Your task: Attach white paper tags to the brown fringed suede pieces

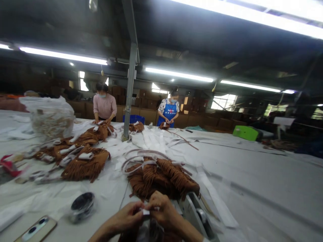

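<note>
My left hand (130, 216) and my right hand (163, 208) meet at the bottom middle of the head view, fingers pinched together. Between them is a small white piece (146, 212), perhaps paper or a tag; its exact kind is too small to make out. Under my hands lies a dark brown item, partly hidden by them, with whitish wrapping. Just beyond my fingers several brown fringed bags (161, 174) are piled up, pale wrapped straps (131, 161) looping from their left side.
More fringed bags (85, 164) lie to the left, near a full clear plastic bag (51, 117). A black bowl (82, 203) and a phone (37, 230) are at front left. A metal post (130, 90) rises from the table. Two people (104, 106) work across it.
</note>
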{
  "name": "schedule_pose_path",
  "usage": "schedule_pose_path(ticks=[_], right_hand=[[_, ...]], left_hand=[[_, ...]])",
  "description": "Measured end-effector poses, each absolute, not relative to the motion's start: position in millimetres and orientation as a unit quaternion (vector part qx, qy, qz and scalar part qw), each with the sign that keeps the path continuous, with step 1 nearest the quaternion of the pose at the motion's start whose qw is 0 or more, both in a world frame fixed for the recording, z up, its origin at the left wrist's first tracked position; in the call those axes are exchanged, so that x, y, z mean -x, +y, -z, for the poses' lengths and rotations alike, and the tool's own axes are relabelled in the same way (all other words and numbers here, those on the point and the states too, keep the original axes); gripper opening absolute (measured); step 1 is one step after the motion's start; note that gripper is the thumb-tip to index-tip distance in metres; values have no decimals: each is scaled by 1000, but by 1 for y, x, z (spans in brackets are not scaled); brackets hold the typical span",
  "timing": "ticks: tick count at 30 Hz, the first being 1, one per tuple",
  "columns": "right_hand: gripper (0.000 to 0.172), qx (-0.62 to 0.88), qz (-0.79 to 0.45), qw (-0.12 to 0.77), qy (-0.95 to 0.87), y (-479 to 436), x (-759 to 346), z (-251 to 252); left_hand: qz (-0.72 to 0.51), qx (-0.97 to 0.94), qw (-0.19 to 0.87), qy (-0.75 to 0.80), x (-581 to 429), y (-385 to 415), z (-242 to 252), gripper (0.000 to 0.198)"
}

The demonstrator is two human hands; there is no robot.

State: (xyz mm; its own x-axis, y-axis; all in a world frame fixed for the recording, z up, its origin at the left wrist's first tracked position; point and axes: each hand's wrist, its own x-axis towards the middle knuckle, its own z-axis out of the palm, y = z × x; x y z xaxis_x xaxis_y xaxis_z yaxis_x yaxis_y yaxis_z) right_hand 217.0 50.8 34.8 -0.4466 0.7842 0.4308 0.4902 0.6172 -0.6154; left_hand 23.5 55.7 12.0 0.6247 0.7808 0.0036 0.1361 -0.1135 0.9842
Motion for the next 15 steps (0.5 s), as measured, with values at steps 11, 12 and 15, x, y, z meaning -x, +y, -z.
schedule_pose_path(ticks=[11, 12, 15], right_hand=[[17, 390, -151, 292, -860, 46, -216, -43], [15, 378, -121, 277, -875, 46, -216, -45], [13, 331, -58, 227, -914, 44, -215, -51]], left_hand=[[-307, -681, 572, 339, -28, 48, -13, 27], [-316, -669, 584, 333, -29, 50, -12, 26], [-326, -642, 612, 328, -30, 53, -8, 23]])
